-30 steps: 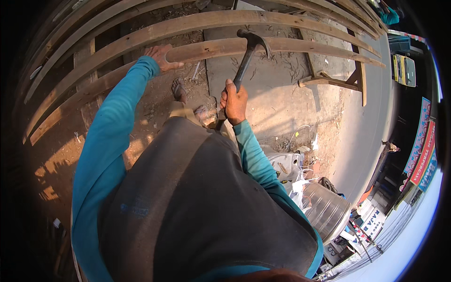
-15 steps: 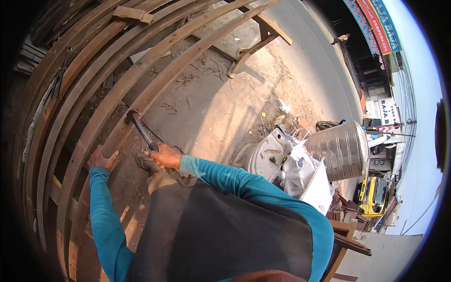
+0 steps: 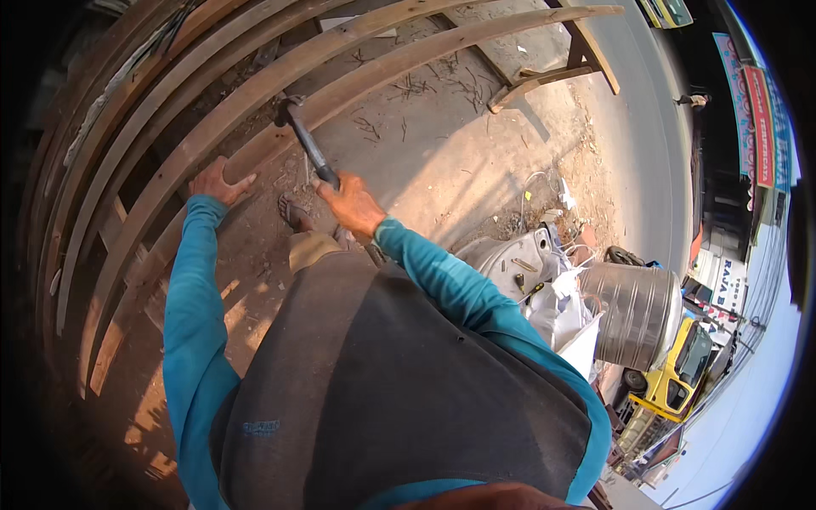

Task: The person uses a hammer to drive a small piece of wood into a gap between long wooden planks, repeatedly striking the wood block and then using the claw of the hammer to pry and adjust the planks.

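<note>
head view: long wooden slats [image 3: 204, 133] are running side by side, and the lens is bending their edges.
left hand [image 3: 219, 181]: it is resting across the nearest slat [image 3: 382, 75], the thumb spreading well apart from the fingers; some fingertips are hiding, so i cannot tell whether they are closing underneath.
right hand [image 3: 355, 206]: its fingers are curling fully round the lower handle of a dark-handled hammer [image 3: 313, 151].
hammer head: it is lying over the nearest slat, beyond the left hand and to its right; i cannot tell whether it is touching the wood.
hammer handling: it is probably feeling rigid and head-heavy; a firm hold low on the shaft is likely giving leverage, and one nearer the head control.
slat handling: it is looking stiff, dry and awkwardly long, probably splintery; taking hold across its flat width is seeming safest, fingers clearing the hammer head.
roadside: a ribbed metal drum [image 3: 637, 313] is lying right of the person, near a yellow vehicle [image 3: 680, 374].
</note>
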